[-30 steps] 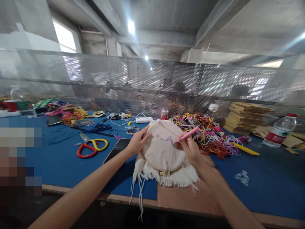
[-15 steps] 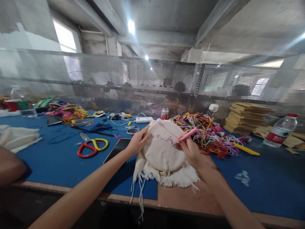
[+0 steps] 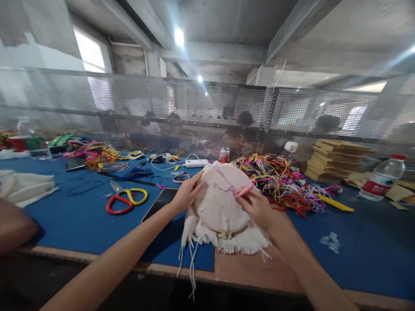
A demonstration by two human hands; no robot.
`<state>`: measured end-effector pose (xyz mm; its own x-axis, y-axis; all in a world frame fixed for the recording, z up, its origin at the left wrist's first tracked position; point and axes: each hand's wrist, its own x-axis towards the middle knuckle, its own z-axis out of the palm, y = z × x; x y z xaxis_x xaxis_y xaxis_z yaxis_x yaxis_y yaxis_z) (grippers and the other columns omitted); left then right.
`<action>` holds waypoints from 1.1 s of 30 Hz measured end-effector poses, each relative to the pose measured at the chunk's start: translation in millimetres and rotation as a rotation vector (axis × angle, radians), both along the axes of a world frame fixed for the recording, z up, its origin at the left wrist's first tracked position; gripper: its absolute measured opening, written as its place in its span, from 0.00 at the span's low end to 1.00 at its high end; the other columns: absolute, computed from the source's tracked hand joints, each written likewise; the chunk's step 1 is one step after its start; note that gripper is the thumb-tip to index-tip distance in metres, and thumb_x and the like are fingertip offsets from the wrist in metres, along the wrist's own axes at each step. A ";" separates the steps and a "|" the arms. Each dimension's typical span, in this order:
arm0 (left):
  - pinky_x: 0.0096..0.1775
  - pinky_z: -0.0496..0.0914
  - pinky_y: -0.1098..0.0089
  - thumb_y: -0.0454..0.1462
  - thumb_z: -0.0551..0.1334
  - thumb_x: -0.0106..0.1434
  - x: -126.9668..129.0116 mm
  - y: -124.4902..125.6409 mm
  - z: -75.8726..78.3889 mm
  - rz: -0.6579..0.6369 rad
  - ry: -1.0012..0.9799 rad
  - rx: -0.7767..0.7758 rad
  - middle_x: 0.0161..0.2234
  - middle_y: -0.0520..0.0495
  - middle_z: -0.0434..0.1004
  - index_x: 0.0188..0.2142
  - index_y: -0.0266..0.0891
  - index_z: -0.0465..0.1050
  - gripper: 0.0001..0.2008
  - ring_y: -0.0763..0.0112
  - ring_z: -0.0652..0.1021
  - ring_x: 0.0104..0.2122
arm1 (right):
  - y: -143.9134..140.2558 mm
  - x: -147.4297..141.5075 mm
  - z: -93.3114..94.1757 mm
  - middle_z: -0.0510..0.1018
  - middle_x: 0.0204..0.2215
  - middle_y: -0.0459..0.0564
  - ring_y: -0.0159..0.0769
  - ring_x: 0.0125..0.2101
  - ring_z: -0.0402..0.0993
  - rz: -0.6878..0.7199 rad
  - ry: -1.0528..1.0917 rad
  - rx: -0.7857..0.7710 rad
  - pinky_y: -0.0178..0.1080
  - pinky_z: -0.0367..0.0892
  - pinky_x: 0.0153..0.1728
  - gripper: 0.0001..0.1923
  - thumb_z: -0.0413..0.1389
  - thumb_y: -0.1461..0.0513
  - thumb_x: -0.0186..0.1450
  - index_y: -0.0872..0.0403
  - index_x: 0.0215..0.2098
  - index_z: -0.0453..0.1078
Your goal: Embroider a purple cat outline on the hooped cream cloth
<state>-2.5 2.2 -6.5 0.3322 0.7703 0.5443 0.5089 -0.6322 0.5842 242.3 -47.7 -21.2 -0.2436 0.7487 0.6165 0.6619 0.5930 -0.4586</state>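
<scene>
Round wooden hoop propped up at the near middle of the table, cream cloth stretched tight across it, a wobbly purple stitch line running over the upper part. Fringed cloth edges spill out below the hoop, loose threads dangling over the table's near edge. Left hand clamps the hoop's left rim, fingers curled on the frame. Right hand pinches a slim pink tool, tip pressed to the cloth right at the stitch line (the tip itself is too small to make out). Just right and farther back, a tangled heap of bright threads. Left of the hoop, a flat dark tablet, then scissors with red and yellow loop handles on the blue felt. Far right, a clear plastic bottle and a stack of cardboard.
</scene>
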 end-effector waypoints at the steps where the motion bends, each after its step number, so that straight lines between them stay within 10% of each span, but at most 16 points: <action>1: 0.52 0.61 0.64 0.45 0.49 0.63 0.1 0.3 0.0 0.001 -0.002 -0.004 0.53 0.43 0.69 0.57 0.34 0.59 0.26 0.61 0.71 0.49 | 0.8 0.3 -1.1 0.76 0.33 0.50 0.39 0.35 0.73 -0.024 0.047 -0.029 0.39 0.66 0.37 0.11 0.47 0.55 0.65 0.52 0.35 0.67; 33: 0.54 0.59 0.65 0.44 0.51 0.62 1.0 0.5 -0.5 -0.010 -0.051 -0.030 0.54 0.42 0.67 0.56 0.33 0.61 0.26 0.61 0.68 0.52 | 4.0 -1.5 -2.9 0.75 0.29 0.50 0.37 0.31 0.71 0.054 0.214 -0.127 0.39 0.67 0.35 0.10 0.54 0.55 0.60 0.54 0.29 0.69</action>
<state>-1.5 2.7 -7.0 0.3123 0.7832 0.5377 0.4715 -0.6191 0.6280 240.8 -43.7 -24.1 -0.1590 0.8132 0.5599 0.5107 0.5531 -0.6583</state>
